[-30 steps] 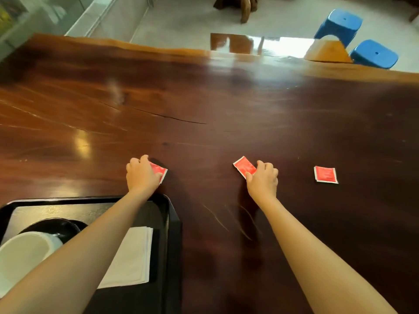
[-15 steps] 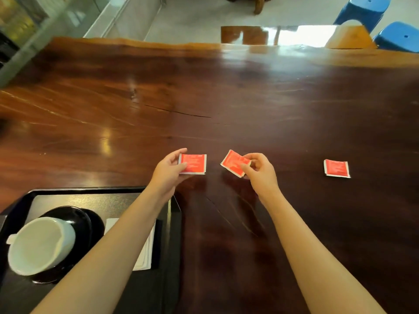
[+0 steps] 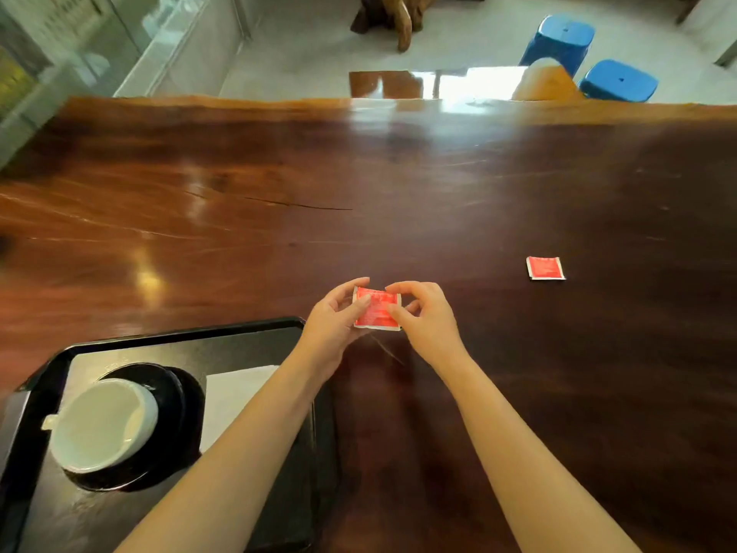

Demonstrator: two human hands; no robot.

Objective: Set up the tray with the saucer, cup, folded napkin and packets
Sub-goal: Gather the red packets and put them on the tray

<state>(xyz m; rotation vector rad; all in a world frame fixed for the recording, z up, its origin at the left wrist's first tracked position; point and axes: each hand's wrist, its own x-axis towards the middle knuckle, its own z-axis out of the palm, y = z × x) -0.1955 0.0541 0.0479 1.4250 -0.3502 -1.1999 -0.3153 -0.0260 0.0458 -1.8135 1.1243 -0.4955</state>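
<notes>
My left hand (image 3: 333, 325) and my right hand (image 3: 428, 323) meet just above the table, both gripping red packets (image 3: 379, 311) stacked together so only the top one shows. A third red packet (image 3: 545, 268) lies alone on the wood to the right. The black tray (image 3: 179, 340) sits at the lower left. On it a white cup (image 3: 101, 425) rests on a black saucer (image 3: 175, 397), and a folded white napkin (image 3: 235, 389) lies beside them, partly hidden under my left forearm.
The dark polished wooden table (image 3: 399, 185) stretches wide ahead and to the right. Beyond its far edge stand two blue stools (image 3: 616, 79) and a wooden piece of furniture (image 3: 395, 14) on a pale floor.
Each hand lifted a red packet off the table and brought it inward. The two packets, apart half a second ago, are now held together between both hands.
</notes>
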